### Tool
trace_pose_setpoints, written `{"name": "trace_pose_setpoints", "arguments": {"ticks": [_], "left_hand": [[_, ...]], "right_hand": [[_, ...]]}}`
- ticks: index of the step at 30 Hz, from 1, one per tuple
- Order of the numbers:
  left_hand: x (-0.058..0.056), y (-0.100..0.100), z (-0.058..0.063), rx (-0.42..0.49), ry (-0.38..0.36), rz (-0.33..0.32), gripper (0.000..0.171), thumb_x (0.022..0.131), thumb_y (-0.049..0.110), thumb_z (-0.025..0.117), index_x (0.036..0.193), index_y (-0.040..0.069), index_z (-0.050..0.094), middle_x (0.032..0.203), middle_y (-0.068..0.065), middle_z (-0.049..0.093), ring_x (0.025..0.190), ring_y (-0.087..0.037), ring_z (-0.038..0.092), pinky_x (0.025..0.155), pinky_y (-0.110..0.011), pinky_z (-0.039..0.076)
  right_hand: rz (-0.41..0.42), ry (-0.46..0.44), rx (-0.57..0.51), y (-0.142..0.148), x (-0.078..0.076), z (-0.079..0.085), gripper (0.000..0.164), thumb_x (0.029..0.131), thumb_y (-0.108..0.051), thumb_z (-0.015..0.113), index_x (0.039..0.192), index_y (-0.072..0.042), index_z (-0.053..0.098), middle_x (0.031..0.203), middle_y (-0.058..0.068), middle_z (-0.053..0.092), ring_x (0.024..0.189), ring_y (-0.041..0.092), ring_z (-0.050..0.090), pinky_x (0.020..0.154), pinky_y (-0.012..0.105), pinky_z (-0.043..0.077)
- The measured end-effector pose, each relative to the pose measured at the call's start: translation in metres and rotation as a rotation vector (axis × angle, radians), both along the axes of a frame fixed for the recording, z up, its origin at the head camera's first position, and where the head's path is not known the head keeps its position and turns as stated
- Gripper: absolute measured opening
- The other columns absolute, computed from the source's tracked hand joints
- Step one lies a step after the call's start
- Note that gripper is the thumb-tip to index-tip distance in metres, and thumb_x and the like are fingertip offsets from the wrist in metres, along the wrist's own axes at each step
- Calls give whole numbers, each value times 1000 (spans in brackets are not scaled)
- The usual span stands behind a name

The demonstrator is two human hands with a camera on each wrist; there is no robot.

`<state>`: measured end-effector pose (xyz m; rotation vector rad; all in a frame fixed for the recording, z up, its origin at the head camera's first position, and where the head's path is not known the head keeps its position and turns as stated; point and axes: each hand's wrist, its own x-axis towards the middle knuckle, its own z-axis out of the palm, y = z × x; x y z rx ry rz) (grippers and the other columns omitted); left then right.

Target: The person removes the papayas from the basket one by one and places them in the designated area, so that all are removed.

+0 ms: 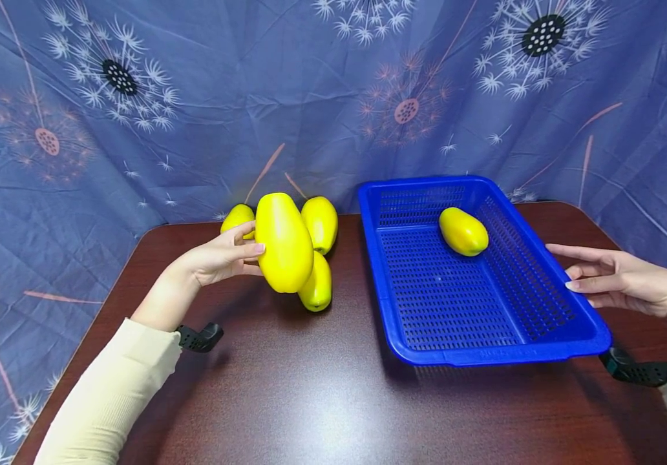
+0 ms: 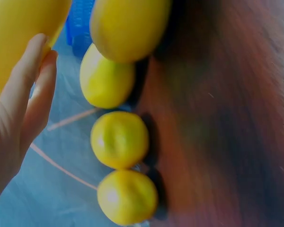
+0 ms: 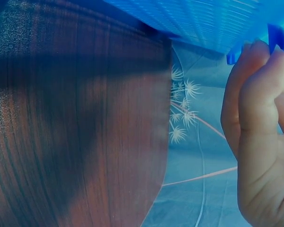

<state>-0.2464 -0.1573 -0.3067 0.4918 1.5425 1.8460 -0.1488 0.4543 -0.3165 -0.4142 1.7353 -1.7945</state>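
Note:
My left hand grips a large yellow papaya between thumb and fingers, held above the table; part of it shows at the left wrist view's top left corner. Behind and beside it lie several more papayas, one at the back and one nearer the front. In the left wrist view they form a row, with a papaya showing its dimpled end. On the right, my right hand pinches the side rim of a blue plastic basket. Inside the basket, near its back right, lies one papaya.
The dark wooden table reflects a bright light near its front. A blue cloth with dandelion prints hangs behind and beside it. In the right wrist view the basket's slotted side hangs above the table, with a shadow under it.

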Motion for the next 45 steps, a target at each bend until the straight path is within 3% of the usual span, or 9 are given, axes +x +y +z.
{"name": "trace_pose_setpoints", "arguments": {"ticks": [5, 11, 17, 27, 34, 38, 45], "left_hand": [[0, -14, -10, -28, -5, -22, 65, 91, 8, 59, 137, -2, 15, 111, -8, 57, 101, -21, 59, 87, -40, 49], [-2, -27, -23, -36, -26, -44, 56, 93, 9, 57, 134, 0, 20, 113, -8, 56, 103, -22, 59, 88, -43, 48], [-2, -34, -30, -93, -40, -66, 75, 93, 15, 58, 142, -5, 5, 116, -7, 54, 104, -22, 58, 89, -44, 47], [-2, -44, -43, -115, -71, -83, 75, 95, 15, 55, 142, -8, 1, 112, -5, 59, 101, -21, 61, 87, -42, 49], [-5, -46, -52, -176, -107, -70, 72, 96, 16, 53, 143, -7, 3, 111, -4, 60, 101, -21, 60, 88, -44, 48], [-7, -42, -53, -250, -133, -37, 71, 96, 17, 52, 144, -5, 5, 117, -9, 55, 103, -23, 58, 91, -45, 46], [-13, -33, -50, -377, -154, 3, 79, 96, 27, 51, 147, -1, -2, 139, -26, 29, 113, -29, 49, 94, -43, 45]], "right_hand": [[6, 0, -8, 1, 0, -1, 66, 95, 15, 30, 139, -32, 41, 101, 5, 63, 91, 24, 65, 77, 45, 52], [19, 0, -22, 0, 0, 0, 66, 95, 15, 29, 140, -32, 40, 102, 6, 63, 92, 25, 65, 78, 45, 52], [4, 12, -5, 1, -1, 0, 66, 95, 15, 30, 140, -32, 40, 102, 5, 63, 92, 24, 65, 77, 44, 52], [-29, 13, 31, 0, 0, -1, 65, 95, 13, 32, 138, -34, 42, 99, 6, 63, 89, 26, 66, 76, 45, 53], [3, 14, 7, -1, 1, 0, 65, 95, 14, 30, 140, -32, 40, 103, 6, 63, 91, 27, 65, 77, 45, 52], [22, 11, -16, -1, 1, 1, 65, 95, 14, 29, 141, -31, 39, 104, 6, 63, 92, 26, 65, 78, 45, 52], [13, 1, -21, -1, 1, 0, 65, 95, 15, 29, 140, -31, 40, 103, 6, 63, 92, 26, 65, 78, 45, 52]]}}
